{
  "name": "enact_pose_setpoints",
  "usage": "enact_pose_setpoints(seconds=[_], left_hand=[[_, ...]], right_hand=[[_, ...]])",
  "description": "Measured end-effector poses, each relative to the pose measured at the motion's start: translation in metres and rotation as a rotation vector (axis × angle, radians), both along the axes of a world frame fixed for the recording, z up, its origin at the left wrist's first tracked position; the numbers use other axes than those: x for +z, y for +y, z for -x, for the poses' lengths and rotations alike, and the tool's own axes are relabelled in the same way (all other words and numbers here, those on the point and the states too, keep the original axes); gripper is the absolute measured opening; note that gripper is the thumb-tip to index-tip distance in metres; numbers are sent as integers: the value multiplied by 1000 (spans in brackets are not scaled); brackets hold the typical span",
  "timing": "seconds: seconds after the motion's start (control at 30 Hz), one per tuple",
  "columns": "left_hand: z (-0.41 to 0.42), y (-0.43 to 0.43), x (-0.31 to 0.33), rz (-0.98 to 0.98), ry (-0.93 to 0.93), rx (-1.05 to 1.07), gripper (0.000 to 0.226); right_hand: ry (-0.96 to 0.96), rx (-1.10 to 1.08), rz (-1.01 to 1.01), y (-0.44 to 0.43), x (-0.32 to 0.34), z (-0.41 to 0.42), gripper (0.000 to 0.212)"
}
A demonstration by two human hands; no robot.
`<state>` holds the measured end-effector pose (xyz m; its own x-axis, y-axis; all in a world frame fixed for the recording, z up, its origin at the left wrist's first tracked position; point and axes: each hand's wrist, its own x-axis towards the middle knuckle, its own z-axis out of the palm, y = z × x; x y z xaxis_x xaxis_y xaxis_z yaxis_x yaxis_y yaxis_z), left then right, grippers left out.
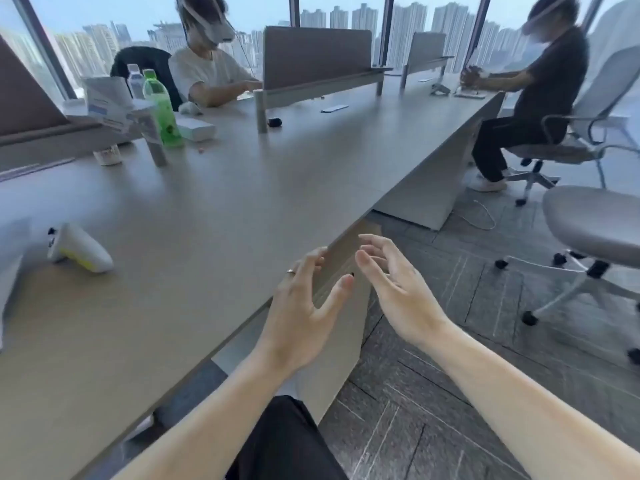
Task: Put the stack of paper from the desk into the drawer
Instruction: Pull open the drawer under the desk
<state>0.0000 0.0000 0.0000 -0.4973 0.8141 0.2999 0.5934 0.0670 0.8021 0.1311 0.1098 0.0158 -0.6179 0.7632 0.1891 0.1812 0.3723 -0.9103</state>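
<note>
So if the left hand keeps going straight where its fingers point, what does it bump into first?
Probably the desk edge. The left hand is open, its fingertips already right at that edge, above the cabinet underneath. Depth is hard to judge.

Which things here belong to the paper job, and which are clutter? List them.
Job: left hand, right hand, desk, cabinet under it. No paper stack clearly in view.
Clutter: controller, green bottle, clear bottle, white box, chair.
</note>
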Motion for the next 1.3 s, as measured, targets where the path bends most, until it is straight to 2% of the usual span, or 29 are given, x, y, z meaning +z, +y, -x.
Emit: enact_pose_setpoints(seconds=[0.13,0.27,0.33,0.5,0.6,0.77,0.9,1.0,1.3], left_hand=[[0,7,-21,189,224,-99,72],[13,12,-41,374,237,-40,79],[20,12,-50,463,321,5,84],[25,10,-63,447,492,49,89],[27,11,-63,440,507,53,88],[28,13,-61,421,505,61,87],[30,16,-63,423,497,68,88],[32,19,-64,409,484,73,88],[35,21,-67,403,475,69,90]], right_hand=[[-45,-39,97,9,-22,1,42],[-75,-96,184,19,-45,13,38],[-94,-133,238,27,-60,23,39],[-151,-282,505,57,-102,51,36],[-150,-300,673,69,-118,66,31],[-176,-295,790,73,-126,90,29],[-110,-322,790,72,-130,98,26],[-128,-343,709,73,-133,96,25],[-132,-274,654,71,-132,91,32]])
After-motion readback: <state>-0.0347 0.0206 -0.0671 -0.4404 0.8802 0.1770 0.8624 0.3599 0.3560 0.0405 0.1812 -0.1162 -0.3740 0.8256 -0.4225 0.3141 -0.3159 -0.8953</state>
